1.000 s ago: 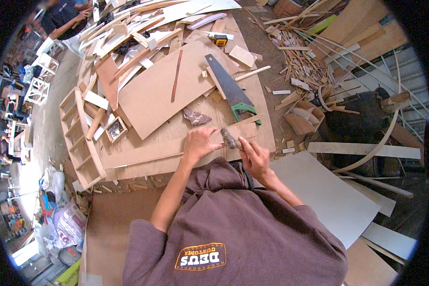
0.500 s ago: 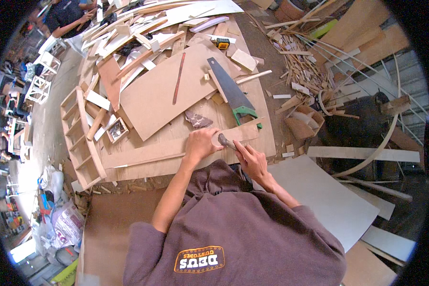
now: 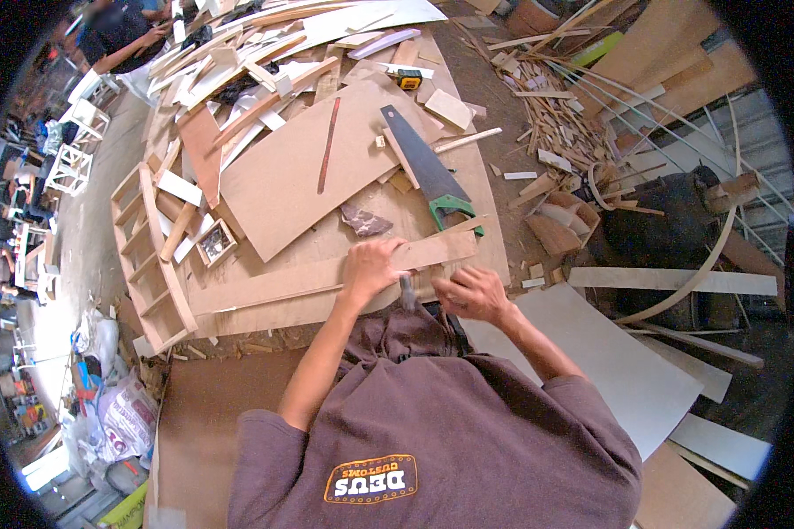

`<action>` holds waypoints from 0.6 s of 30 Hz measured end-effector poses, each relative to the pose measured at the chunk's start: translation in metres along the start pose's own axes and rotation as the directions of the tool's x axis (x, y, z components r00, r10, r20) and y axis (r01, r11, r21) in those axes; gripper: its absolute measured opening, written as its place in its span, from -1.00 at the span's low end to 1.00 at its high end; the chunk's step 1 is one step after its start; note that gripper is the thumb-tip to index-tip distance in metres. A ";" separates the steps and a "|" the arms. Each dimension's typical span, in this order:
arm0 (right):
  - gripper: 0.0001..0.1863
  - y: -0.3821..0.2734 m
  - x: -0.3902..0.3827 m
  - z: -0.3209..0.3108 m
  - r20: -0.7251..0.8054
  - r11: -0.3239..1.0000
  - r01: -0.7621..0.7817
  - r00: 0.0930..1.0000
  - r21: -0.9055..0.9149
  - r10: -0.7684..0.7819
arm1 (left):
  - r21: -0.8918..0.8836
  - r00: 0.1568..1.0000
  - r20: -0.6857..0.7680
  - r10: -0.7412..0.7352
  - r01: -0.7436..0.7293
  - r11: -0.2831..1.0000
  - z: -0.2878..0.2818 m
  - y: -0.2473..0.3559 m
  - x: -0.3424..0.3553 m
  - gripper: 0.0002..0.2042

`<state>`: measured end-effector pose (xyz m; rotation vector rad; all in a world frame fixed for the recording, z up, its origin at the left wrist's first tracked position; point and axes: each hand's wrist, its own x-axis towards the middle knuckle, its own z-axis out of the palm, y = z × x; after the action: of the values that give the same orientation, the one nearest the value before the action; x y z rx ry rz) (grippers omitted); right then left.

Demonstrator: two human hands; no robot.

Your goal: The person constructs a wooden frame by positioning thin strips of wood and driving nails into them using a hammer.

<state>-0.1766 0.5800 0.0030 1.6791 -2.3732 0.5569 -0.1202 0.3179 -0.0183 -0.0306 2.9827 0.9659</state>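
My right hand (image 3: 472, 294) is closed in a fist around the handle of a hammer. The hammer's head (image 3: 406, 291) is smeared by motion beside my left fingertips, at the near edge of a long wooden board (image 3: 437, 250). My left hand (image 3: 373, 268) rests on that board with its fingers pinched together; whatever they pinch is too small to make out. Just beyond the board lie a handsaw (image 3: 422, 159) with a green handle and a brownish, stone-like piece (image 3: 366, 220).
A large flat panel (image 3: 282, 189) carries a thin reddish strip (image 3: 329, 145). A wooden frame with compartments (image 3: 154, 256) stands left, near a small box of hardware (image 3: 214, 242). Wood scraps and a tape measure (image 3: 408, 78) lie farther back. Another person (image 3: 119, 40) is at far left.
The hammer's head has dropped from above the board to its near edge, beside my left fingers. My right hand has shifted slightly down and curled tighter. My left hand stays put.
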 end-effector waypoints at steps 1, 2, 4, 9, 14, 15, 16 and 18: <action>-0.55 0.008 0.006 0.003 0.010 0.998 -0.052 0.999 -0.034 0.052 | 0.003 1.000 -0.010 -0.005 0.005 1.000 0.001 0.001 0.000 -0.46; -0.55 0.012 0.011 0.005 0.018 0.993 -0.096 0.995 -0.067 0.098 | 0.008 1.000 -0.025 -0.014 0.015 1.000 0.001 0.001 0.000 -0.47; -0.53 0.012 0.010 0.004 -0.027 0.997 -0.060 0.998 -0.048 0.059 | 0.029 1.000 -0.010 -0.028 0.028 0.999 0.000 0.001 0.002 -0.50; -0.55 0.008 0.012 -0.003 -0.042 0.995 0.094 0.995 -0.040 -0.095 | 0.061 1.000 -0.007 -0.025 0.025 0.998 0.001 0.002 -0.003 -0.54; -0.52 0.005 0.007 0.002 -0.042 0.999 -0.038 0.998 -0.037 0.036 | 0.040 1.000 0.007 -0.015 0.014 0.999 -0.001 0.000 -0.001 -0.54; -0.52 -0.002 0.006 -0.002 -0.050 0.999 -0.033 0.998 -0.007 0.032 | 0.045 1.000 0.015 0.001 -0.001 0.999 -0.002 -0.001 -0.002 -0.54; -0.55 -0.007 0.003 -0.007 -0.009 0.997 -0.073 0.997 0.025 0.073 | -0.075 0.999 -0.042 0.013 -0.016 0.997 -0.002 -0.002 -0.005 -0.56; -0.58 -0.009 -0.007 0.002 -0.068 0.955 -0.268 0.958 0.126 0.278 | -0.304 0.986 -0.159 0.041 -0.089 0.949 -0.011 0.003 -0.003 -0.60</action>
<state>-0.1655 0.5825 0.0003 1.3435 -2.5715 0.8082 -0.1175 0.3143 -0.0075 -0.0067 2.9441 1.4974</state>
